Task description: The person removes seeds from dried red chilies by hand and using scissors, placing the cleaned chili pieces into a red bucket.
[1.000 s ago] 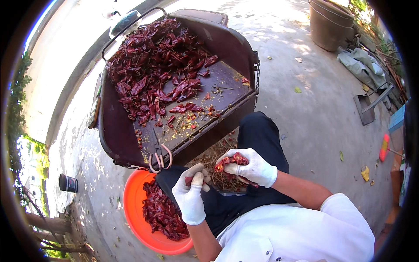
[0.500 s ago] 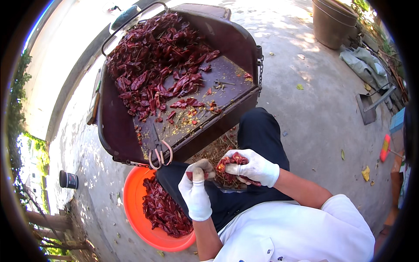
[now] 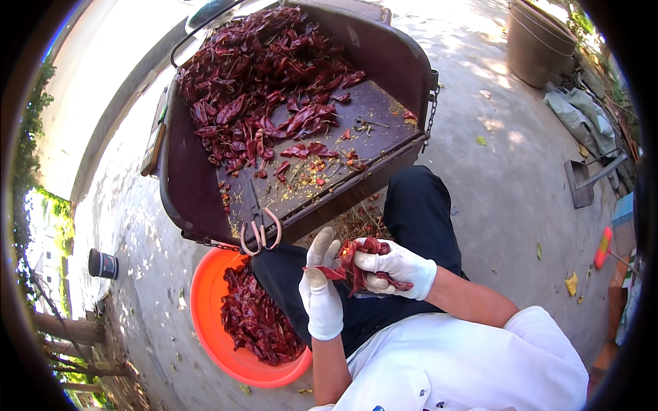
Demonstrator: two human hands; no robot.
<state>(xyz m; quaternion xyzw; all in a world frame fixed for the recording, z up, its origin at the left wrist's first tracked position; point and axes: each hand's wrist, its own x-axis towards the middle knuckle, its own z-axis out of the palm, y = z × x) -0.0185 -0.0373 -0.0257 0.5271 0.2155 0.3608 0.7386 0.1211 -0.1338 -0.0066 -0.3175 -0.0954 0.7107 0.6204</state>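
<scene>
My right hand [image 3: 401, 269], in a white work glove, is closed around several dried red chili peppers [image 3: 358, 264]. Some of them look split, and one pod sticks out below the fingers. Facing it over my lap, my left hand [image 3: 322, 291] is gloved too, its thumb against a strip of dried chili [image 3: 332, 273] that reaches toward the bunch. Left of my knee, an orange basin [image 3: 207, 335] holds many dried chilies [image 3: 257, 318]. Pink-handled scissors [image 3: 260, 229] rest on the front edge of the metal cart bed [image 3: 384, 147], just beyond my knees.
A large heap of dried chilies [image 3: 253, 75] fills the cart's left and back, with yellow seeds [image 3: 319, 168] scattered in front. A chain [image 3: 432, 113] hangs at its right corner. A brown bucket [image 3: 541, 44], a dustpan [image 3: 582, 185] and a black tub [image 3: 103, 264] stand on the concrete.
My left fingers have straightened upward and the hand has moved slightly right, closer to the right one. More of the chili bunch shows between them. The whole view has shifted a little.
</scene>
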